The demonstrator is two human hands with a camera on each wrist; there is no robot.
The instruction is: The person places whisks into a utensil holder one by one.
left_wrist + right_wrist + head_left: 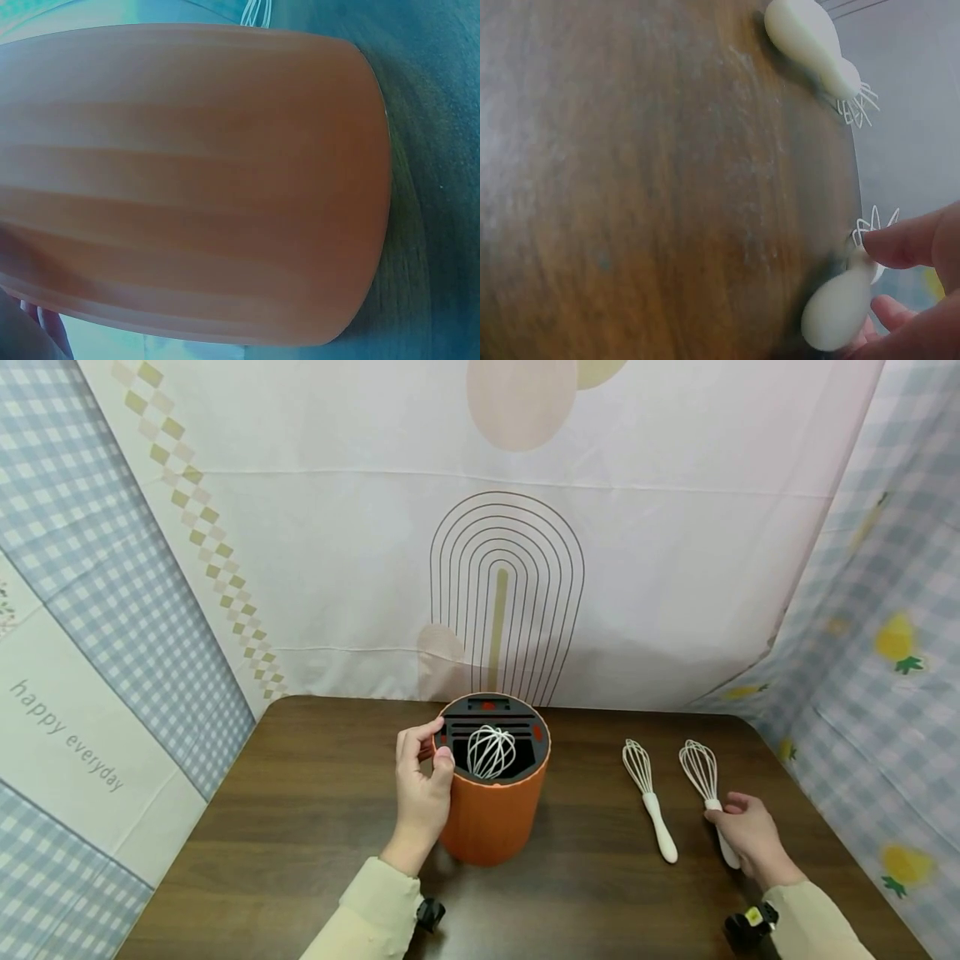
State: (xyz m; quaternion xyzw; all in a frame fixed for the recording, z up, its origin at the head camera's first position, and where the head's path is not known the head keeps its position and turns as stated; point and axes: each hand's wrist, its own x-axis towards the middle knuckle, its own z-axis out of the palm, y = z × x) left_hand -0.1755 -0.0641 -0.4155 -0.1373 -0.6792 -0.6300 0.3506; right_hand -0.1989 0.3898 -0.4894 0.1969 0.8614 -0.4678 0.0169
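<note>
An orange utensil holder (491,827) with a dark slotted insert stands upright on the table, and a white whisk (491,752) pokes its wire head out of the opening. My left hand (422,785) grips the holder's left rim, thumb in front and fingers behind. In the left wrist view the ribbed orange wall fills most of the picture. At the right, my right hand (746,835) pinches another white whisk (699,768) by its handle just below the wires; its handle (838,311) also shows in the right wrist view. A third white whisk (660,827) lies between the holder and that hand.
The brown wooden table (315,827) has rounded back corners. Behind it hangs a white printed cloth (337,568), with blue checked cloth (862,710) on both sides. The third whisk lies a short way left of my right hand.
</note>
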